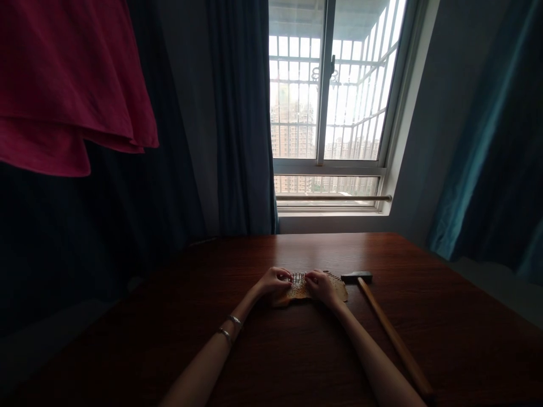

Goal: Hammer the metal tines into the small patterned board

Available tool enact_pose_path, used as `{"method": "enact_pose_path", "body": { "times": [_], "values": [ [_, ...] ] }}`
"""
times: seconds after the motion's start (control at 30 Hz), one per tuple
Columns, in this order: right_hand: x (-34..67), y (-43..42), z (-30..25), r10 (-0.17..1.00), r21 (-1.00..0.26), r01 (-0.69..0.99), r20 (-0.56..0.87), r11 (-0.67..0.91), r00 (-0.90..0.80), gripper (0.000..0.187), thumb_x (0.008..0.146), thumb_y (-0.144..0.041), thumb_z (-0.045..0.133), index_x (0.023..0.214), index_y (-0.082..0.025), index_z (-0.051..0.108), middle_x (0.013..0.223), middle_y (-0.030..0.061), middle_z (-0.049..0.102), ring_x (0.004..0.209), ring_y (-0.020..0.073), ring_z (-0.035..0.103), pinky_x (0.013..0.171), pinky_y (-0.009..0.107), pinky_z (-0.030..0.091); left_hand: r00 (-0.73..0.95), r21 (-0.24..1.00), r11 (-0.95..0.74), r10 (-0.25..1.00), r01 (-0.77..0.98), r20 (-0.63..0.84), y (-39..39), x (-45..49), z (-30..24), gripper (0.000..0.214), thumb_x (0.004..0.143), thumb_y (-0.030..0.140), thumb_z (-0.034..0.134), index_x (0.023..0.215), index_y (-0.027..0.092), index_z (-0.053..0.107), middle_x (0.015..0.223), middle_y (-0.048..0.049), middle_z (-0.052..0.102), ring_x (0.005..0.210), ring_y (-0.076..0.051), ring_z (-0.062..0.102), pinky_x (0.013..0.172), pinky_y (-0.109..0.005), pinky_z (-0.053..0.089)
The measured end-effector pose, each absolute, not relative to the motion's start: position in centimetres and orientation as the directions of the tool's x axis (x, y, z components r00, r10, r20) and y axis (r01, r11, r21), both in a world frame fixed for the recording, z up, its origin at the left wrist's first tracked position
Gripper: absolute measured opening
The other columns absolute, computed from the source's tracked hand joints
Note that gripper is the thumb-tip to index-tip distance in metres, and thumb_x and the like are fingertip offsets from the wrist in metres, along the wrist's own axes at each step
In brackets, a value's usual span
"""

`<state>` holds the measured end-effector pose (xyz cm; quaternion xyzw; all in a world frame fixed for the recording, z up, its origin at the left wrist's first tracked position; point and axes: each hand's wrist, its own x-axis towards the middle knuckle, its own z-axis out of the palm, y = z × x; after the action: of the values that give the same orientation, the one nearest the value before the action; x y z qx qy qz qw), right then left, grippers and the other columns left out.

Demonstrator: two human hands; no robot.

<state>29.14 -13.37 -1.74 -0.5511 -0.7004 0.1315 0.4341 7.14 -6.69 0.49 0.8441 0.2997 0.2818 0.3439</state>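
A light-coloured board [340, 290] with an uneven edge and many small holes lies on the table. Several thin dark nails [298, 278] stand upright in a row on it, between my two hands. My left hand [275, 281] rests at the board's left part, its fingers curled in at the left end of the row. At the row's other end, my right hand [321, 286] has its thumb and fingers pinched together over the board. Whatever either set of fingertips grips is too small to make out. Right of the board lies a hammer [392, 333], head away from me.
The brown wooden table [178, 339] reaches to the wall under a barred window [297, 96]. Dark blue curtains [241, 113] hang at both sides. A pink cloth [72, 79] hangs at the upper left.
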Motion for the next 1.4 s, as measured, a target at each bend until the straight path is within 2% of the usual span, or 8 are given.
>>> {"method": "enact_pose_path", "body": {
  "times": [0.27,0.57,0.77,0.93,1.03,1.13,1.23,1.4],
  "values": [
    [29.3,-13.2,-1.8,0.879,-0.660,0.656,0.477,0.367,-0.012,0.015,0.079,-0.028,0.057,0.078,-0.026,0.071,0.082,0.0020,0.069,0.077,0.0161,0.061,0.075,0.025,0.046,0.592,0.745,-0.554,0.759,0.371,0.270,-7.2,7.2,0.3,0.029,0.062,0.036,0.072,0.084,0.017,0.073,0.095,-0.0051,0.070,0.090,-0.021,0.062,0.082,-0.030,0.048],
    [29.5,-13.2,-1.5,0.885,-0.659,0.667,0.466,0.347,-0.001,0.014,0.075,-0.026,0.060,0.083,-0.025,0.072,0.083,0.0009,0.069,0.079,0.0153,0.062,0.076,0.024,0.047,0.592,0.734,-0.581,0.745,0.352,0.306,-7.3,7.2,0.0,0.032,0.062,0.041,0.074,0.083,0.017,0.074,0.096,-0.0066,0.069,0.091,-0.021,0.062,0.084,-0.031,0.048],
    [31.5,-13.6,0.0,0.879,-0.642,0.715,0.471,0.279,0.080,0.027,0.077,-0.027,0.055,0.098,-0.019,0.069,0.087,0.0046,0.068,0.084,0.0188,0.062,0.079,0.029,0.047,0.602,0.735,-0.569,0.749,0.369,0.278,-7.5,6.5,0.8,0.057,0.053,0.048,0.079,0.102,0.020,0.070,0.117,-0.0087,0.062,0.112,-0.026,0.054,0.098,-0.037,0.043],
    [36.2,-16.7,1.3,0.852,-0.618,0.782,0.447,0.075,0.271,0.035,0.079,-0.026,0.050,0.107,-0.011,0.065,0.097,0.0145,0.066,0.089,0.0252,0.061,0.082,0.035,0.044,0.616,0.622,-0.621,0.741,0.476,0.269,-7.9,5.2,0.3,0.071,0.054,0.056,0.076,0.115,0.021,0.063,0.133,-0.0116,0.052,0.130,-0.030,0.038,0.109,-0.043,0.028],
    [38.8,-20.1,0.9,0.852,-0.397,0.881,0.338,-0.256,0.400,0.034,0.080,-0.025,0.049,0.108,-0.011,0.063,0.099,0.0179,0.064,0.094,0.0281,0.060,0.083,0.037,0.043,0.634,0.562,-0.635,0.737,0.530,0.235,-8.6,5.0,-0.3,0.083,0.055,0.060,0.073,0.125,0.020,0.055,0.141,-0.0128,0.042,0.134,-0.031,0.031,0.111,-0.044,0.023],
    [40.2,-23.0,0.2,0.843,-0.233,0.877,0.258,-0.419,0.472,0.038,0.082,-0.030,0.048,0.114,-0.012,0.058,0.099,0.0198,0.062,0.092,0.0313,0.061,0.076,0.038,0.044,0.641,0.523,-0.639,0.738,0.564,0.209,-9.3,5.2,-0.5,0.091,0.056,0.063,0.071,0.132,0.019,0.047,0.144,-0.0147,0.037,0.135,-0.032,0.028,0.112,-0.044,0.018],
    [40.5,-24.3,-0.3,0.847,-0.189,0.863,0.182,-0.468,0.500,0.038,0.083,-0.033,0.047,0.115,-0.014,0.055,0.100,0.0204,0.062,0.089,0.0315,0.063,0.070,0.037,0.045,0.643,0.504,-0.641,0.739,0.578,0.201,-9.8,5.7,-0.4,0.091,0.057,0.065,0.069,0.133,0.019,0.046,0.144,-0.0146,0.037,0.135,-0.031,0.030,0.113,-0.043,0.016],
    [40.6,-24.1,-0.8,0.908,-0.155,0.907,0.099,-0.391,0.408,0.029,0.090,-0.028,0.036,0.103,-0.014,0.058,0.096,0.0178,0.062,0.086,0.0281,0.065,0.068,0.034,0.044,0.633,0.499,-0.645,0.741,0.579,0.223,-10.2,6.1,-0.3,0.090,0.059,0.066,0.068,0.132,0.019,0.046,0.142,-0.0145,0.039,0.133,-0.031,0.032,0.112,-0.044,0.016]
  ]
}}
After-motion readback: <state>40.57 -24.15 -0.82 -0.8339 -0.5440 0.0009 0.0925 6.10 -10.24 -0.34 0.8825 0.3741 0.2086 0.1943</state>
